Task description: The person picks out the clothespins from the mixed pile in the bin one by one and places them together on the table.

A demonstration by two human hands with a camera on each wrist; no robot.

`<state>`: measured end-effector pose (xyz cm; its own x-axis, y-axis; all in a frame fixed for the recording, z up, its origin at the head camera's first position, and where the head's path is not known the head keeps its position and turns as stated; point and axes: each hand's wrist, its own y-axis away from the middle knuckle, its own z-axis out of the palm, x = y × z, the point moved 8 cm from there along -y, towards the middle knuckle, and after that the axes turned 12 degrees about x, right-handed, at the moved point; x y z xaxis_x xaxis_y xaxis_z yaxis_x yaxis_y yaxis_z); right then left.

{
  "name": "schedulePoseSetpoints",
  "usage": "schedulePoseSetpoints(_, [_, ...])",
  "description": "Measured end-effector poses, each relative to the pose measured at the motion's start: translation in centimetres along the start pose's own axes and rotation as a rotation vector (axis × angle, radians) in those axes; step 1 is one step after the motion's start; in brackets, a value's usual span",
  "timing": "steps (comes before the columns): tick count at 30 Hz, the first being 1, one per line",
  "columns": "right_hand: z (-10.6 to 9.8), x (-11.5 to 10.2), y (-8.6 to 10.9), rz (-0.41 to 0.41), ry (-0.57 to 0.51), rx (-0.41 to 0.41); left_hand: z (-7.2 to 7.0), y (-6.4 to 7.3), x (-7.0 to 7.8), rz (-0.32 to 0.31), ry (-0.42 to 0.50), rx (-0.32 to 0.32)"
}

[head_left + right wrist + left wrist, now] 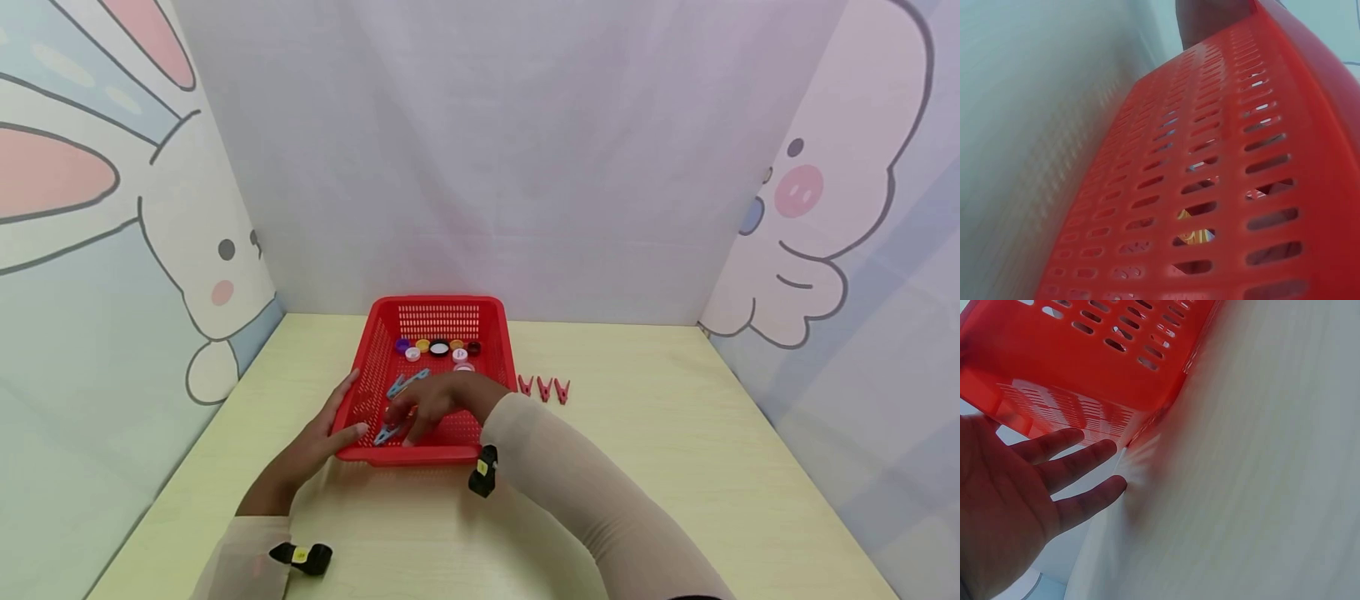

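Note:
A red plastic basket (442, 455) with slotted walls stands on the table. My left hand (318, 442) is at its left side, with the thumb over the rim. In the left wrist view the fingers (1082, 465) look straight and spread beside the outer wall. My right hand (431, 404) reaches down inside the basket, fingertips bent downward. By those fingertips lies a light-blue clothespin (384, 436); whether they pinch it is unclear. Another blue clothespin (408, 382) is just behind. Something yellow shows partly under the hand. The basket wall hides the right hand's fingers in the right wrist view.
Several bottle caps sit at the basket's far end, among them a black-rimmed cap (438, 348), a purple cap (402, 345) and a white cap (460, 356). Red clothespins (544, 389) lie in a row on the table (637, 433), right of the basket. Printed curtains surround the table.

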<state>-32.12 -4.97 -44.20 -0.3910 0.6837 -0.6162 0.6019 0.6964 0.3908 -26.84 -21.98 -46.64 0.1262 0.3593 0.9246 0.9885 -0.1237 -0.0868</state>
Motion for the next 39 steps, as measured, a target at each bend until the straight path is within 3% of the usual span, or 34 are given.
schedulePoseSetpoints(7, [-0.6, -0.3, 0.3, -0.027, -0.042, 0.019, 0.0, 0.0, 0.1, 0.006, 0.002, -0.001])
schedulePoseSetpoints(14, [-1.5, -0.1, 0.5, -0.017, -0.079, 0.108, 0.1, 0.0, 0.0, -0.010, 0.006, -0.005])
schedulePoseSetpoints(24, [-2.3, -0.1, 1.0, -0.106, -0.118, 0.178, 0.1, 0.0, -0.1, -0.008, 0.013, -0.006])
schedulePoseSetpoints(31, [-3.0, 0.1, 1.5, -0.111, -0.142, 0.223, 0.1, 0.0, -0.1, -0.012, 0.017, -0.007])
schedulePoseSetpoints(39, [-3.3, -0.1, 2.2, -0.132, -0.180, 0.211, 0.1, -0.1, 0.0, -0.011, 0.026, -0.010])
